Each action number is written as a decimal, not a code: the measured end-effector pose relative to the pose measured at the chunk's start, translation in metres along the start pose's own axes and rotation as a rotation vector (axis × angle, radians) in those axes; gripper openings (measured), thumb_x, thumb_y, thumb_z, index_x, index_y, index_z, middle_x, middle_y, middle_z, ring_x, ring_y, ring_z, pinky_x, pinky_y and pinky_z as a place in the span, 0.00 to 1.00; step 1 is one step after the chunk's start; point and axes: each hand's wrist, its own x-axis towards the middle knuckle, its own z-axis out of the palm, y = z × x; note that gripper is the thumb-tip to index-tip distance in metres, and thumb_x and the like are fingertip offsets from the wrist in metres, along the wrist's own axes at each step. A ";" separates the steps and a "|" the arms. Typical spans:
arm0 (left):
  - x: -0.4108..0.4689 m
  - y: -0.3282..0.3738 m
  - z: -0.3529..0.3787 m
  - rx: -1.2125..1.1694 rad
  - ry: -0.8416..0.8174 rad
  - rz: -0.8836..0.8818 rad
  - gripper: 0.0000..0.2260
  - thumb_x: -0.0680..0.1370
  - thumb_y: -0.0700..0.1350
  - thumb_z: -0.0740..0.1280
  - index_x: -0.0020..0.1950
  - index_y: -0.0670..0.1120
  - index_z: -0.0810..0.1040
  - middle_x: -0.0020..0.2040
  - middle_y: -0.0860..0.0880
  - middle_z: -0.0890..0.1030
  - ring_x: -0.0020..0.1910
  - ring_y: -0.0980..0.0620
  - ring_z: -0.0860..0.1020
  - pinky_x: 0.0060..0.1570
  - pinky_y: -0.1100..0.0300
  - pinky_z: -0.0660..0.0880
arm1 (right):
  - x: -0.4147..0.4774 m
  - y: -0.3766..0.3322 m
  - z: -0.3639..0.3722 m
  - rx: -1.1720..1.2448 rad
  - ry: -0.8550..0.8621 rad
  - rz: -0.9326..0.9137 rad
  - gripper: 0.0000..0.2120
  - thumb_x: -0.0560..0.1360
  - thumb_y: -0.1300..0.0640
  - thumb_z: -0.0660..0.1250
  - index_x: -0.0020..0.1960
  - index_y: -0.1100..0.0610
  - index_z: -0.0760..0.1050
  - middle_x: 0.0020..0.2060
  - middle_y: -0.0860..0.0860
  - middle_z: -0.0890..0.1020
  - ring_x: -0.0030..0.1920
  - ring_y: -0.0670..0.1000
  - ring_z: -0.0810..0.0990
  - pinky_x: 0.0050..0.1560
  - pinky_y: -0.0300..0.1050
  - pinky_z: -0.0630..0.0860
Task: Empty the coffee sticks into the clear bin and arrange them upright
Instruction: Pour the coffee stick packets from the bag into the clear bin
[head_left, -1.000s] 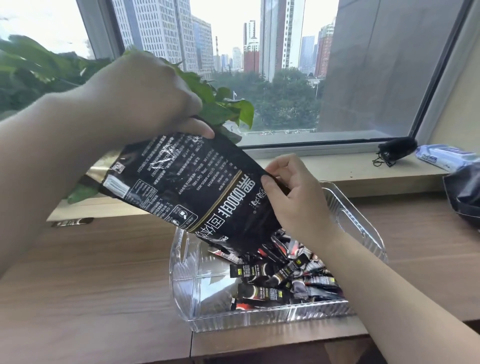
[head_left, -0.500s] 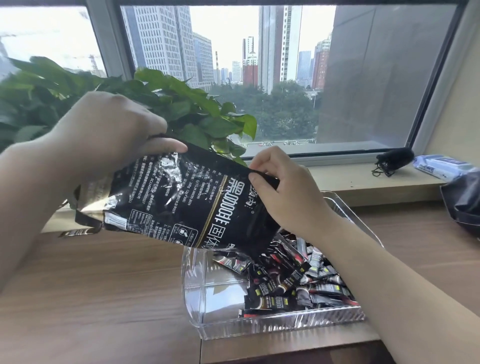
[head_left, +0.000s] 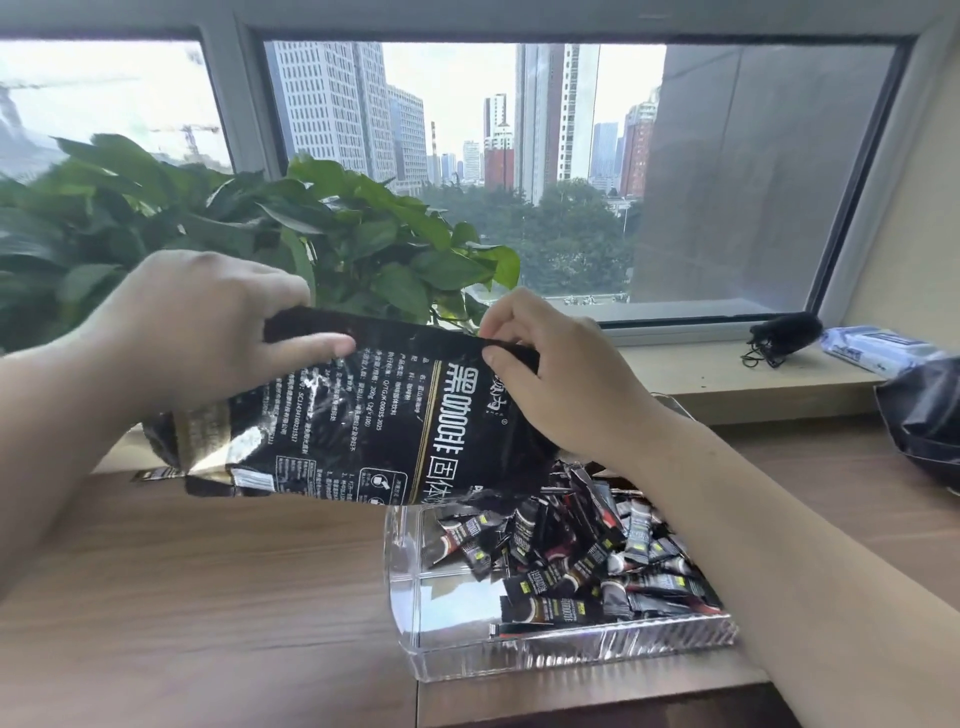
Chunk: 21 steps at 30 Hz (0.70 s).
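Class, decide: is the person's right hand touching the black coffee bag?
Touching. The head view shows the right hand pinching the upper edge of the black coffee bag.

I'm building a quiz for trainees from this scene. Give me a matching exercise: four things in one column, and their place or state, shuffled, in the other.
1 coffee pouch
2 coffee sticks
3 clear bin
4 leafy plant

A stands on the wooden table
B gripped by left hand and right hand
C beside the window
D piled loosely, not upright

Pairs: 1-B, 2-D, 3-A, 4-C
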 end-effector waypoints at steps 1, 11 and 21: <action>-0.004 0.000 0.000 -0.025 -0.013 -0.011 0.22 0.74 0.74 0.57 0.34 0.57 0.70 0.27 0.55 0.72 0.28 0.51 0.74 0.31 0.55 0.75 | 0.001 -0.002 0.000 -0.004 -0.007 -0.005 0.05 0.80 0.55 0.66 0.55 0.48 0.72 0.47 0.42 0.84 0.37 0.42 0.78 0.45 0.46 0.75; -0.029 -0.013 0.004 -0.128 0.005 -0.051 0.20 0.75 0.69 0.58 0.32 0.57 0.70 0.26 0.56 0.72 0.28 0.51 0.73 0.30 0.58 0.71 | 0.004 -0.015 -0.003 -0.023 -0.028 0.029 0.09 0.77 0.51 0.71 0.56 0.47 0.77 0.47 0.42 0.84 0.47 0.45 0.81 0.51 0.44 0.76; -0.045 -0.005 0.006 -0.144 0.094 -0.046 0.26 0.74 0.69 0.60 0.33 0.48 0.75 0.25 0.56 0.72 0.26 0.48 0.72 0.29 0.57 0.71 | -0.002 0.002 -0.016 0.092 -0.174 0.186 0.01 0.75 0.49 0.74 0.45 0.46 0.82 0.39 0.43 0.85 0.39 0.40 0.81 0.40 0.31 0.74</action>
